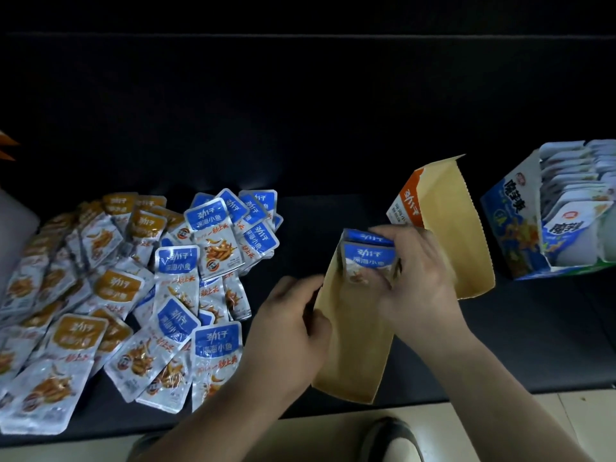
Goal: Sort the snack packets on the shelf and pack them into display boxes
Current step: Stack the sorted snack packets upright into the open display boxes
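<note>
Fingers of the right hand pinch blue packets inside the box.

A heap of shiny blue and orange snack packets fills the left end of the black shelf. An open brown cardboard box blocks the front middle, and a full blue-and-white box blocks the right end. Bare strips lie between them.

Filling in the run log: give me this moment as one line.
step: loading | left hand: grips open brown cardboard display box | right hand: holds blue-labelled silver snack packets in box
</note>
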`<state>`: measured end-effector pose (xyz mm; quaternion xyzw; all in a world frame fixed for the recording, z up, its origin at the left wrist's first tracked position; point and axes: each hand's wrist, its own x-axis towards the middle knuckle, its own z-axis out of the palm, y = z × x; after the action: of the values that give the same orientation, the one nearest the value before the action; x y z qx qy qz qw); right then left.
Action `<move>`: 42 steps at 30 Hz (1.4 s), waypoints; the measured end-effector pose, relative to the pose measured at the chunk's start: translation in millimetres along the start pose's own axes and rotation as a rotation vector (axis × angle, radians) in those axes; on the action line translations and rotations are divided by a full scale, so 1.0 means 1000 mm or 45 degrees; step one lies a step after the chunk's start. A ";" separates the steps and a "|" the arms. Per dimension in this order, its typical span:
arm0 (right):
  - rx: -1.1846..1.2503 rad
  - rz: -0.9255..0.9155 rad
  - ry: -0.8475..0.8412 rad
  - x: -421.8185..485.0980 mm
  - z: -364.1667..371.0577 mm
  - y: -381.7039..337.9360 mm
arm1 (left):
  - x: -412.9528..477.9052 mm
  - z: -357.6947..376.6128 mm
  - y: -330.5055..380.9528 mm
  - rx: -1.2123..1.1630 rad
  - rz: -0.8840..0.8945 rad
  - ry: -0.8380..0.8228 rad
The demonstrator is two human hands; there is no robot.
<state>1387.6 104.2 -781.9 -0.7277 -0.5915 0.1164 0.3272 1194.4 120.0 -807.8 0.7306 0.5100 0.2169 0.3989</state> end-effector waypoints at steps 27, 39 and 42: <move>0.663 0.630 0.102 -0.005 0.016 0.000 | -0.002 0.018 0.008 -0.336 -0.151 -0.045; 0.907 0.678 0.166 -0.010 0.013 0.001 | -0.001 0.020 -0.001 -0.386 -0.181 -0.014; 0.863 0.672 0.177 -0.005 0.014 0.001 | -0.001 0.019 0.000 -0.388 -0.198 -0.016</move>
<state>1379.2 104.1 -794.5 -0.7117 -0.2899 0.3343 0.5456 1207.9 112.4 -819.1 0.6214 0.5237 0.2555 0.5237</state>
